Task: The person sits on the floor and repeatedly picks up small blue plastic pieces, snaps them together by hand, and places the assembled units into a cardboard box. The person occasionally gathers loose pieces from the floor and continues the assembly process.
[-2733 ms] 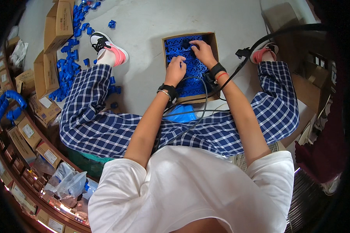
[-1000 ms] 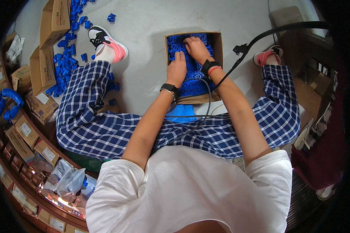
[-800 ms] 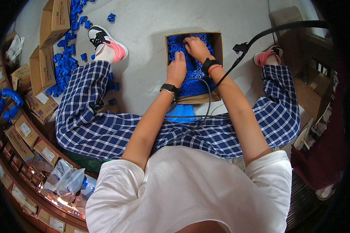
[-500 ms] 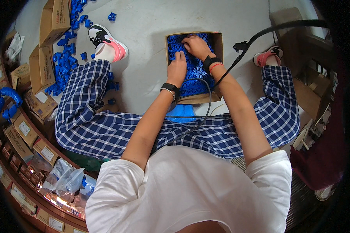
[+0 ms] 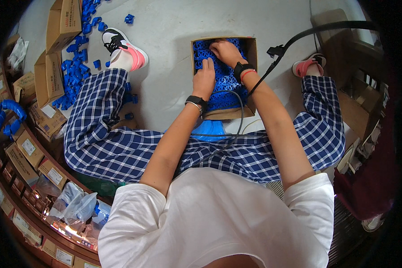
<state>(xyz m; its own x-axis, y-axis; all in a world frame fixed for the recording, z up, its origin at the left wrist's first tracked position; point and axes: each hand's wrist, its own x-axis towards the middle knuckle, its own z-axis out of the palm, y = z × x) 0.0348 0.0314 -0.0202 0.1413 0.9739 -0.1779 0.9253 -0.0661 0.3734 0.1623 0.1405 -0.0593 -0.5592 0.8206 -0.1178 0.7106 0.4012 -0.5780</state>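
An open cardboard box (image 5: 223,115) stands on the floor between my legs. Rows of blue ring-shaped plastic pieces (image 5: 223,84) fill it. My left hand (image 5: 204,80) is over the box's left side, fingers drawn together against the pieces; whatever they hold is hidden. Near the far edge, my right hand (image 5: 228,53) reaches in with bent fingers. Its fingertips are out of sight among the pieces, so what it grips cannot be made out.
Loose blue plastic pieces (image 5: 76,76) lie in a heap by my left foot, beside open cartons (image 5: 49,78). A black cable (image 5: 299,39) arches in from the right, and a thinner cord (image 5: 242,117) crosses the box's near edge. Shelving (image 5: 53,228) with small boxes curves along the left.
Almost nothing differs. Both hands stay at the same places in the box, with only a very slight shift of the fingers.
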